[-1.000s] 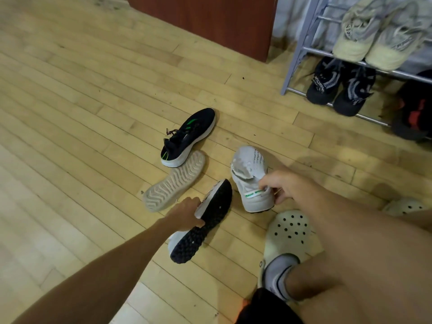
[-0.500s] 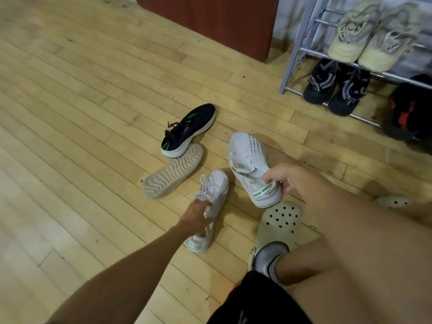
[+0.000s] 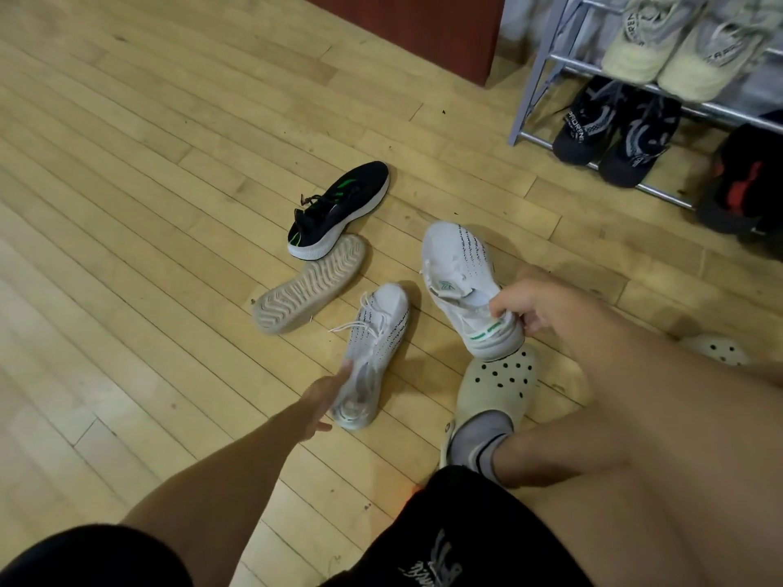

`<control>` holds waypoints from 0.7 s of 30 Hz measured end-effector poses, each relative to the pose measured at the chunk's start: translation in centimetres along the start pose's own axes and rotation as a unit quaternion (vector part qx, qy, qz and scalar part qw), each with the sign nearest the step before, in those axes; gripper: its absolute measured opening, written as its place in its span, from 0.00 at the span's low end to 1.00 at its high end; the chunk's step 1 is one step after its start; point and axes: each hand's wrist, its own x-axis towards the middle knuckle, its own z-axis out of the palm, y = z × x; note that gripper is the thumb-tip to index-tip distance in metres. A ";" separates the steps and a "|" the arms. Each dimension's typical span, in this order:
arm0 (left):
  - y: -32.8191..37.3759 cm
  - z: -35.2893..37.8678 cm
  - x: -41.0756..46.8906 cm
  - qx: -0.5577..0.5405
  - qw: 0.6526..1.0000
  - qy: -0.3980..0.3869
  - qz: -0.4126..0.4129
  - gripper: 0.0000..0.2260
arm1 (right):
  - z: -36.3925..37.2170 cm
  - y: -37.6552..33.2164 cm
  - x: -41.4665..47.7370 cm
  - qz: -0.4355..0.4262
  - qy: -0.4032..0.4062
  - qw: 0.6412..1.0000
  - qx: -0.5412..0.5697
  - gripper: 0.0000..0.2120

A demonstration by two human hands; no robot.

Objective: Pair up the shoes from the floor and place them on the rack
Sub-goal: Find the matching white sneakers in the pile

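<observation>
Wooden floor (image 3: 148,171): black sneaker (image 3: 339,209), upturned sole (image 3: 309,286).

On the wooden floor (image 3: 148,171), the left hand (image 3: 328,394) grips the heel end of an upright white sneaker (image 3: 377,332), while the right hand (image 3: 534,302) pinches the heel collar of its mate (image 3: 459,273). A black sneaker (image 3: 339,209) lies beside an overturned beige shoe (image 3: 309,286), sole up. The metal rack (image 3: 546,65) at upper right holds cream, dark and black-red pairs.

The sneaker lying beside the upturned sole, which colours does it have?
Black sneaker with green stripes and a white sole; head view.
</observation>
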 end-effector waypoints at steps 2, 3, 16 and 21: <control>-0.2 0.2 0.2 0.126 0.992 0.011 0.024 0.44 | -0.1 0.1 -0.5 -0.002 0.001 1.000 0.004 0.07; -0.3 0.5 0.3 0.194 0.980 0.031 0.038 0.45 | -0.1 0.2 -0.8 -0.004 0.001 1.000 0.008 0.07; 1.1 1.4 -1.1 0.050 0.995 -0.083 -0.004 0.06 | 0.6 -0.2 -3.7 -0.018 0.000 1.000 0.016 0.06; 7.3 -0.5 -4.7 -0.031 0.995 -0.081 0.040 0.06 | -1.4 -3.1 -5.9 -0.050 0.028 0.996 0.064 0.05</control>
